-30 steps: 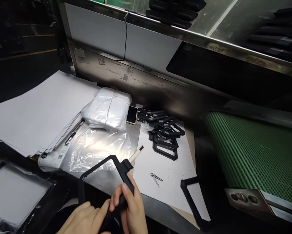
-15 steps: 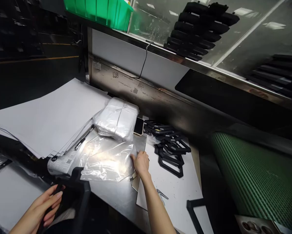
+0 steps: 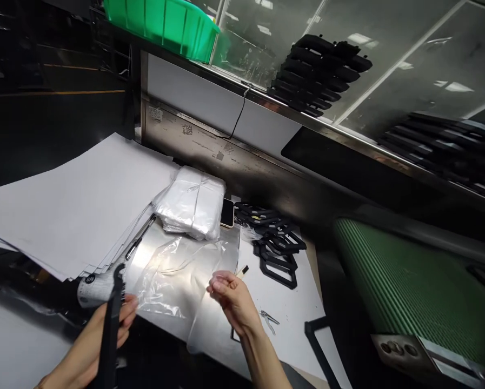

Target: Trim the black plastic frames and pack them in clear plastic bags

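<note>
My left hand (image 3: 100, 335) is closed around a black plastic frame (image 3: 111, 329), held edge-on at the lower left. My right hand (image 3: 231, 297) is raised over the metal worktop, fingertips pinched on a clear plastic bag (image 3: 201, 321) that hangs toward me. Other clear bags (image 3: 165, 275) lie flat to the left of that hand. Just behind its knuckles shows a small brush (image 3: 242, 272) with dark bristles; its handle is partly hidden. A tied bundle of bags (image 3: 196, 200) sits farther back.
Several black frames (image 3: 278, 270) are heaped on white board, with pliers (image 3: 269, 320) nearer me. Another frame (image 3: 321, 346) lies at the board's right edge. White sheets (image 3: 75, 200) are stacked left, beside a pen (image 3: 140, 236). A phone (image 3: 227, 212) and a green conveyor belt (image 3: 404, 292) also show.
My right hand has come up and toward me from the bags, lifting one clear bag. My left hand has turned the black frame edge-on. The whole view has shifted slightly.
</note>
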{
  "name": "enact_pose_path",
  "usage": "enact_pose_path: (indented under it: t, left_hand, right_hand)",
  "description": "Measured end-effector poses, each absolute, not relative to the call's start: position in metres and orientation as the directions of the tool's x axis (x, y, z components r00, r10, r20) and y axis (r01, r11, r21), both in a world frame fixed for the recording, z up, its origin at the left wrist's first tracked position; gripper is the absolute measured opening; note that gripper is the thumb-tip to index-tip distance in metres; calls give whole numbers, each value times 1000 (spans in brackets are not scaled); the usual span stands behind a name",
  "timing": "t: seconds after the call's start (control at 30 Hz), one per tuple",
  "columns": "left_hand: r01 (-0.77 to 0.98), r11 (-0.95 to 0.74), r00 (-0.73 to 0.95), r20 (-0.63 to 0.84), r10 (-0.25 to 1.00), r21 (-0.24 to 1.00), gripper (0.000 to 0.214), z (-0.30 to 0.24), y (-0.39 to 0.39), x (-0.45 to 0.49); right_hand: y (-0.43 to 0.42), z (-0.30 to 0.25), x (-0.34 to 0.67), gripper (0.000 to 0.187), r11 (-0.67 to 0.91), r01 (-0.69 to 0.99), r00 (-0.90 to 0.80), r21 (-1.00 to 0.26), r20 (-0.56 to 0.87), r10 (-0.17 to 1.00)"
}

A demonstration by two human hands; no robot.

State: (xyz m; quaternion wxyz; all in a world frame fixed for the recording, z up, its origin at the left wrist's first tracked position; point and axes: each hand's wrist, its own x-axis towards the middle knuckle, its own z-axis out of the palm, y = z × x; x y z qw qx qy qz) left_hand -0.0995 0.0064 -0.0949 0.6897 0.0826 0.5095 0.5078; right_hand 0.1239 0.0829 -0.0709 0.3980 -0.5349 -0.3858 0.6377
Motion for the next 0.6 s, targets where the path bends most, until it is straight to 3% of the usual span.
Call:
enact_pose_path:
  t: [0.13, 0.3, 0.43, 0.6]
  left_hand:
    - [-551, 536, 184, -533, 826, 640, 22, -81, 29, -72]
    - [-459, 607, 321, -516, 794, 648, 24, -78, 38, -67]
    - [-412, 632, 353, -525, 774, 656, 27, -78, 33, -78]
    - [-384, 617, 331, -521, 787, 688, 30, -77, 7, -71]
  right_hand:
    - [51, -63, 79, 23, -376, -124, -111, -918, -364, 925]
    - [29, -61, 54, 16, -384, -34, -130, -923, -377, 917]
    - [12, -56, 63, 16, -442, 8, -244, -897, -430, 869]
    - [-7, -54, 80, 29, -466, 19, -212, -885, -459, 863]
